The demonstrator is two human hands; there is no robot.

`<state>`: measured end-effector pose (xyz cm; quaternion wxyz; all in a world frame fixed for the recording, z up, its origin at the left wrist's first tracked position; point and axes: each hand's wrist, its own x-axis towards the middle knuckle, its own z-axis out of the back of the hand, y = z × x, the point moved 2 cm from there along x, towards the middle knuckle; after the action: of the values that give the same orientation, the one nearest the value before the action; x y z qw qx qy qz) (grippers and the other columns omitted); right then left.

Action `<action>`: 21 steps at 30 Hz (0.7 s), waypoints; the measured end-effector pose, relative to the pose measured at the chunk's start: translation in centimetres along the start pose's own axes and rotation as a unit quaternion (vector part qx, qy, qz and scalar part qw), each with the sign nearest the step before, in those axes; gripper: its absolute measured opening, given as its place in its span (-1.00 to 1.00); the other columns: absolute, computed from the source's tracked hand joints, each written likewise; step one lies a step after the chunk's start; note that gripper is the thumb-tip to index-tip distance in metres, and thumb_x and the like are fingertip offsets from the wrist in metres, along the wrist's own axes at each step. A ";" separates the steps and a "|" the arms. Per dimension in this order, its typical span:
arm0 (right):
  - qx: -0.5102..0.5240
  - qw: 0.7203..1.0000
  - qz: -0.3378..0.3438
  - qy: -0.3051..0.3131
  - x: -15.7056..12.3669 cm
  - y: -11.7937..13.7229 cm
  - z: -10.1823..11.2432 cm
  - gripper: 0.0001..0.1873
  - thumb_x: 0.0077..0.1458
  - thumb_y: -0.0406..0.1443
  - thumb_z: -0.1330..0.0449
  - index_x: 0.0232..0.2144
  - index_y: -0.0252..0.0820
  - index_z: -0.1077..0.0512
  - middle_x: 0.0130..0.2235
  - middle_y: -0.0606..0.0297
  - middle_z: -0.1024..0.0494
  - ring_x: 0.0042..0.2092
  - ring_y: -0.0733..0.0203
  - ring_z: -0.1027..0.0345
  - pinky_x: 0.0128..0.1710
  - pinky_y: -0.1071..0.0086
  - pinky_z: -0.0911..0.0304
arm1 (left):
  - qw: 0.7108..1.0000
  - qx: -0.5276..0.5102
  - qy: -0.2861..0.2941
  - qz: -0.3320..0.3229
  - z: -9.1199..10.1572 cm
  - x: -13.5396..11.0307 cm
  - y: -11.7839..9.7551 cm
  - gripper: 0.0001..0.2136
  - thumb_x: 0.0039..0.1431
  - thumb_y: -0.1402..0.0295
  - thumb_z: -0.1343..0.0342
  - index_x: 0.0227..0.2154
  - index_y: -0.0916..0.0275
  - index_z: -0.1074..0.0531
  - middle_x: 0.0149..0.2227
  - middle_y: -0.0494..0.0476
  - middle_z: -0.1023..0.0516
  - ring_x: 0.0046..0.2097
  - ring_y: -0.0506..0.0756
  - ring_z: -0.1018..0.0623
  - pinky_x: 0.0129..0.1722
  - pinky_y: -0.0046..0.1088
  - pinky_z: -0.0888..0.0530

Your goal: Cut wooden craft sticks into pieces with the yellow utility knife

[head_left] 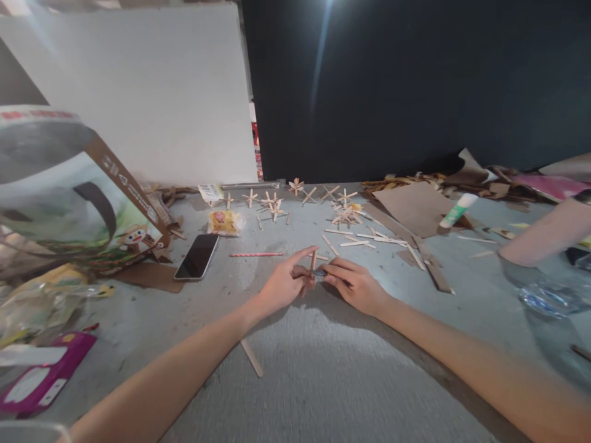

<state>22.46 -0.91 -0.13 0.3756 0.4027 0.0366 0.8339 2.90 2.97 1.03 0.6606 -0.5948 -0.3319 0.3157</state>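
Observation:
My left hand [285, 278] is closed on a wooden craft stick [313, 261] that stands nearly upright, with the index finger stretched along to its top end. My right hand [357, 284] pinches a small dark, flat piece [319, 272] against the stick's lower part; its exact kind is too small to tell. Beyond the hands lie loose craft sticks [354, 243] and several crossed-stick pieces [272, 203]. A single craft stick [252, 358] lies close to my left forearm.
A smartphone [197, 257], a pink pencil [256, 255] and a yellow packet [225, 222] lie left of centre. A printed bag [92, 209] and purple case [50, 372] stand further left. At right are cardboard [410, 206], a glue stick [457, 211] and a cardboard tube [545, 234].

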 end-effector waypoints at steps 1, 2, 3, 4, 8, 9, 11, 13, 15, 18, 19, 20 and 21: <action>-0.003 1.000 -0.006 -0.004 0.0 -0.1 0.0 -0.65 0.46 -0.19 0.00 -0.03 -0.13 -0.56 -0.24 0.13 -0.57 -0.26 0.12 -0.50 -0.24 0.29 -0.44 | 1.000 -0.008 -0.009 -0.008 0.1 0.1 0.0 -0.30 0.01 0.46 -0.15 0.30 0.21 -0.29 -0.53 -0.11 -0.51 -0.59 -0.07 -0.37 -0.52 -0.54 -0.31; -0.009 1.000 -0.014 -0.009 0.1 -0.2 0.0 -0.65 0.46 -0.19 0.00 -0.03 -0.13 -0.56 -0.24 0.13 -0.58 -0.26 0.11 -0.50 -0.23 0.28 -0.45 | 0.999 -0.018 -0.022 -0.015 0.3 0.2 0.1 -0.30 0.01 0.43 -0.18 0.29 0.23 -0.27 -0.53 -0.11 -0.51 -0.60 -0.07 -0.38 -0.52 -0.54 -0.33; -0.017 0.999 -0.024 -0.012 0.1 -0.3 0.0 -0.65 0.46 -0.18 0.00 -0.04 -0.14 -0.57 -0.24 0.13 -0.58 -0.26 0.11 -0.51 -0.23 0.28 -0.45 | 0.999 -0.030 -0.037 -0.023 0.4 0.2 0.1 -0.30 0.02 0.40 -0.21 0.29 0.24 -0.25 -0.54 -0.11 -0.51 -0.60 -0.06 -0.39 -0.52 -0.53 -0.34; -0.025 0.999 -0.036 -0.014 0.2 -0.4 0.1 -0.65 0.45 -0.18 -0.01 -0.05 -0.14 -0.57 -0.24 0.14 -0.58 -0.26 0.10 -0.51 -0.22 0.27 -0.46 | 0.997 -0.042 -0.052 -0.031 0.6 0.3 0.0 -0.28 0.03 0.36 -0.25 0.29 0.25 -0.22 -0.54 -0.11 -0.53 -0.60 -0.05 -0.40 -0.52 -0.53 -0.34; -0.038 0.997 -0.061 -0.028 0.2 -0.7 0.2 -0.65 0.45 -0.18 -0.01 -0.06 -0.14 -0.57 -0.26 0.16 -0.58 -0.26 0.12 -0.52 -0.22 0.28 -0.47 | 0.991 -0.047 -0.110 -0.053 1.1 0.4 0.0 -0.22 0.04 0.23 -0.33 0.29 0.29 -0.16 -0.54 -0.08 -0.57 -0.60 -0.02 -0.45 -0.53 -0.51 -0.36; -0.035 0.997 -0.057 -0.031 0.1 -0.6 0.2 -0.65 0.45 -0.18 -0.01 -0.05 -0.14 -0.57 -0.24 0.15 -0.58 -0.25 0.11 -0.52 -0.22 0.28 -0.47 | 0.990 -0.033 -0.125 -0.053 1.2 0.4 0.0 -0.23 0.04 0.22 -0.34 0.28 0.30 -0.18 -0.53 -0.07 -0.58 -0.59 -0.01 -0.47 -0.51 -0.51 -0.38; -0.032 0.998 -0.049 -0.034 0.1 -0.6 0.2 -0.64 0.46 -0.16 0.00 -0.04 -0.14 -0.56 -0.22 0.13 -0.58 -0.23 0.10 -0.53 -0.21 0.27 -0.47 | 0.987 0.007 -0.150 -0.050 1.4 0.4 0.0 -0.30 0.05 0.23 -0.34 0.23 0.29 -0.25 -0.51 -0.03 -0.61 -0.55 0.01 -0.52 -0.46 -0.48 -0.43; -0.031 0.998 -0.051 -0.031 0.0 -0.5 0.2 -0.65 0.46 -0.15 0.00 -0.03 -0.13 -0.55 -0.20 0.12 -0.59 -0.21 0.09 -0.54 -0.20 0.26 -0.48 | 0.985 0.047 -0.159 -0.042 1.5 0.4 0.0 -0.44 0.07 0.23 -0.33 0.12 0.27 -0.36 -0.49 0.03 -0.64 -0.50 0.04 -0.56 -0.40 -0.45 -0.47; -0.028 0.998 -0.060 -0.020 0.0 -0.5 0.1 -0.66 0.45 -0.15 -0.01 0.00 -0.11 -0.53 -0.18 0.12 -0.59 -0.22 0.09 -0.54 -0.22 0.27 -0.48 | 0.985 0.070 -0.157 -0.033 1.5 0.4 0.2 -0.61 0.08 0.21 -0.32 -0.05 0.24 -0.45 -0.46 0.09 -0.67 -0.46 0.08 -0.60 -0.36 -0.42 -0.49; -0.020 0.997 -0.076 -0.008 -0.1 -0.5 0.0 -0.70 0.44 -0.16 -0.05 0.06 -0.09 -0.47 -0.17 0.15 -0.61 -0.21 0.09 -0.56 -0.20 0.26 -0.48 | 0.985 0.072 -0.154 -0.022 1.4 0.5 0.4 -0.74 0.06 0.19 -0.33 -0.29 0.21 -0.46 -0.42 0.16 -0.70 -0.40 0.14 -0.65 -0.33 -0.38 -0.52; -0.019 0.997 -0.080 -0.011 -0.1 -0.6 0.0 -0.71 0.43 -0.16 -0.06 0.06 -0.08 -0.45 -0.16 0.15 -0.61 -0.19 0.08 -0.56 -0.19 0.26 -0.49 | 0.985 0.069 -0.154 -0.020 1.4 0.5 0.5 -0.75 0.05 0.19 -0.34 -0.33 0.21 -0.45 -0.41 0.18 -0.70 -0.38 0.15 -0.66 -0.31 -0.37 -0.53; -0.018 0.996 -0.083 -0.016 -0.1 -0.6 0.0 -0.72 0.43 -0.16 -0.06 0.06 -0.08 -0.44 -0.15 0.16 -0.61 -0.17 0.07 -0.57 -0.18 0.26 -0.49 | 0.986 0.068 -0.154 -0.019 1.4 0.6 0.6 -0.75 0.04 0.19 -0.34 -0.36 0.21 -0.45 -0.41 0.18 -0.70 -0.37 0.15 -0.67 -0.30 -0.37 -0.53; -0.019 0.996 -0.085 -0.021 -0.2 -0.6 0.1 -0.74 0.42 -0.16 -0.07 0.05 -0.07 -0.43 -0.13 0.15 -0.61 -0.16 0.07 -0.57 -0.18 0.26 -0.50 | 0.985 0.070 -0.154 -0.017 1.4 0.6 0.6 -0.76 0.03 0.19 -0.34 -0.38 0.21 -0.45 -0.41 0.19 -0.70 -0.37 0.16 -0.67 -0.30 -0.37 -0.53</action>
<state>22.89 -0.63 -0.39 0.4533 0.4088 0.0470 0.7907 2.13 4.31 0.58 0.6470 -0.4856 -0.4169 0.4145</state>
